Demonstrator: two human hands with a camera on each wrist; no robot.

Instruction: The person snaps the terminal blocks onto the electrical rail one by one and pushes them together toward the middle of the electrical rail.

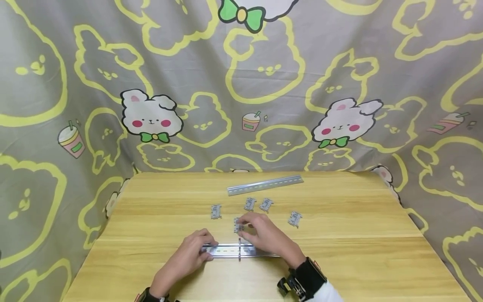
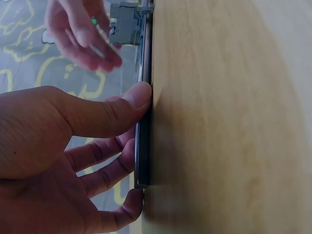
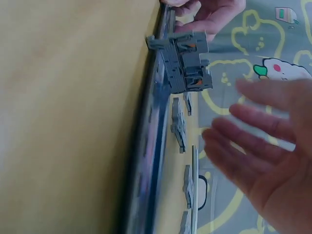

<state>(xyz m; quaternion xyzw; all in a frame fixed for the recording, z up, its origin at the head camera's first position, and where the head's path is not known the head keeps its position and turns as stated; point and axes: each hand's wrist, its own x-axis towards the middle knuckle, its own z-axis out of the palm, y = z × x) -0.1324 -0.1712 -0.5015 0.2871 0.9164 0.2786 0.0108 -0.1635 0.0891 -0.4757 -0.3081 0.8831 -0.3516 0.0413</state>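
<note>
A slotted metal DIN rail (image 1: 224, 251) lies across the near part of the table. My left hand (image 1: 193, 251) grips its left end, with the thumb on the near edge and the fingers along the far edge in the left wrist view. One grey terminal block (image 3: 183, 63) stands upright on the rail, around its middle. My right hand (image 1: 266, 237) hovers above the rail, just right of that block. Its fingers are spread and loosely bent in the right wrist view, apart from the block and holding nothing. In the head view they partly cover a loose terminal block (image 1: 236, 225).
Beyond the rail, more loose grey terminal blocks lie flat: one at left (image 1: 216, 212), a pair in the middle (image 1: 250, 204), and one at right (image 1: 295, 218). A second DIN rail (image 1: 265, 185) lies at the back of the wooden table (image 1: 158, 205). A patterned curtain (image 1: 211, 159) hangs behind.
</note>
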